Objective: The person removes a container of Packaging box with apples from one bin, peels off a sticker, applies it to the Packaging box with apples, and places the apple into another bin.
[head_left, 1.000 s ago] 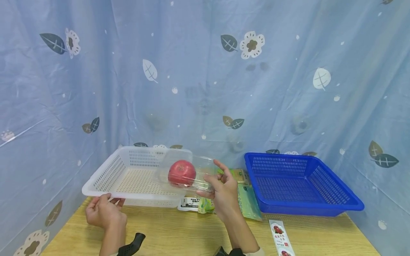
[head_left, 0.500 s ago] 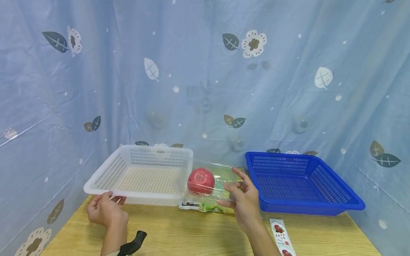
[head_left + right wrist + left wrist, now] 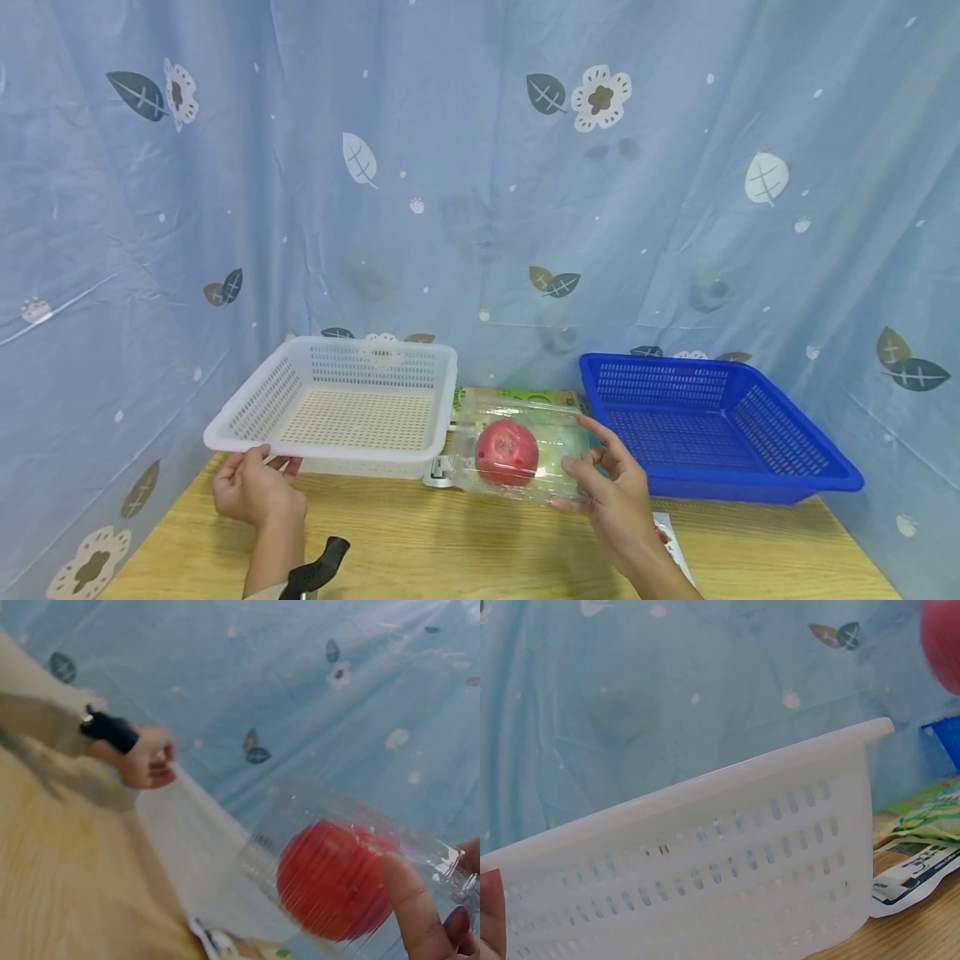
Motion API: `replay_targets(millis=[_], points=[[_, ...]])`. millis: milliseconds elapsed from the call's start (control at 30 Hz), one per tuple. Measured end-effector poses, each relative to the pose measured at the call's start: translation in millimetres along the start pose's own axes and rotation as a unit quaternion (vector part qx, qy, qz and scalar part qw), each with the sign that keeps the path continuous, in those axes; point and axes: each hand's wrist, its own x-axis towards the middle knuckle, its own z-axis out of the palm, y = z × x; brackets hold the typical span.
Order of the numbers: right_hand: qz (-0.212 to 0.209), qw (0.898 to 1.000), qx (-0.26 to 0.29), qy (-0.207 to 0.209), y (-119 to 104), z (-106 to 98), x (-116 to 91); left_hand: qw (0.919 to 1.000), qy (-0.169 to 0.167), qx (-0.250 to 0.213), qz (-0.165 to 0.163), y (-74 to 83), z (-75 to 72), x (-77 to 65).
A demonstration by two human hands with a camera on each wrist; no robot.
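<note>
My left hand point(image 3: 258, 492) holds the near-left rim of a white perforated plastic basket point(image 3: 330, 454), with fingers under the edge. Nothing lies inside the basket. My right hand point(image 3: 618, 492) pinches the right end of a clear plastic box point(image 3: 551, 417), thumb on the near side. Inside the box sits one round red fruit point(image 3: 507, 452); its exact kind is unclear. The box hangs tilted to the right of the white basket, above some flat packets. In the right wrist view the red fruit point(image 3: 334, 881) shows through the clear wall, beside my fingers.
A blue perforated basket point(image 3: 750, 483) stands at the right. Green and yellow packets point(image 3: 525, 395) and a white packet point(image 3: 437, 472) lie between the baskets, partly behind the box. A fruit-printed sticker strip point(image 3: 675, 550) lies on the wooden table point(image 3: 420, 550). A blue curtain point(image 3: 480, 167) hangs behind.
My right hand has carried the box with the red fruit rightward and slightly down, away from over the white basket. My left hand keeps its hold on the rim.
</note>
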Motion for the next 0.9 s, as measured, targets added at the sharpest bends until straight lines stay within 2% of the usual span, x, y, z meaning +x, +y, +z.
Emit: replay_targets(millis=[233,367,633,900], points=[[-0.007,1.000,-0.009,-0.029,13.1,-22.8,-10.2,1.0000,-0.003,-0.008,0.000,-0.7,1.7,-0.9],[-0.008,0.999,-0.022,-0.028,28.6,-30.0,-14.3,1.0000,-0.002,-0.006,0.000,-0.1,0.3,-0.7],[0.009,1.000,0.030,0.000,58.5,-27.3,-22.0,1.0000,0.001,-0.003,-0.001,0.7,-1.1,-0.9],[0.030,0.998,0.045,0.029,69.0,-20.1,-27.9,1.0000,-0.003,-0.004,-0.006,1.0,0.5,-1.5]])
